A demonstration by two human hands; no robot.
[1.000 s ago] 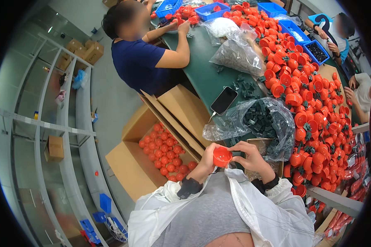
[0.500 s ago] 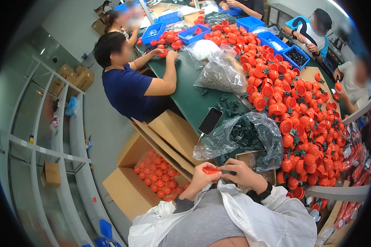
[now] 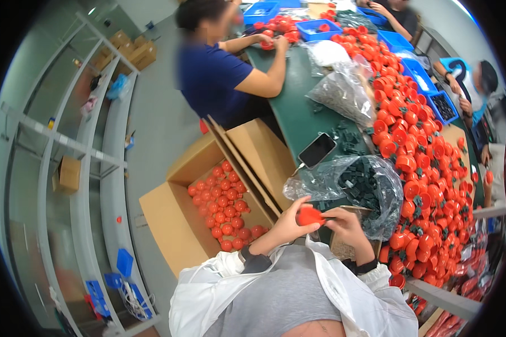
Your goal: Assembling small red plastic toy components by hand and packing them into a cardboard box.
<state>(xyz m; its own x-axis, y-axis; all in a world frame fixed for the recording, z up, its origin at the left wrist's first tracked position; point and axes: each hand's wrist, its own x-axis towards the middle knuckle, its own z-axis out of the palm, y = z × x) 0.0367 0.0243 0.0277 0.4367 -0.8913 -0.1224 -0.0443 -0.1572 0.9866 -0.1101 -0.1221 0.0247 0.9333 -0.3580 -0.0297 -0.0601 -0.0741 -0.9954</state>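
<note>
My left hand [image 3: 287, 222] grips a red plastic cap [image 3: 308, 215] close to my chest. My right hand [image 3: 343, 221] meets it from the right, fingers pinched against the cap's side; what they press there is too small to make out. Just beyond my hands lies a clear plastic bag of small dark green parts [image 3: 358, 186]. A heap of red caps [image 3: 427, 185] runs along the right side of the green table [image 3: 289, 115].
An open cardboard box [image 3: 171, 219] half filled with red caps stands on the floor to my left. A phone [image 3: 317, 150] lies on the table. A person in a blue shirt [image 3: 216, 78] works at the table's left edge. Other people sit at the far right. Grey shelving [image 3: 67, 146] lines the left wall.
The view has swung, so the scene has shifted in frame. My hands stay together at my chest; the cap is turned so its open mouth no longer faces up.
</note>
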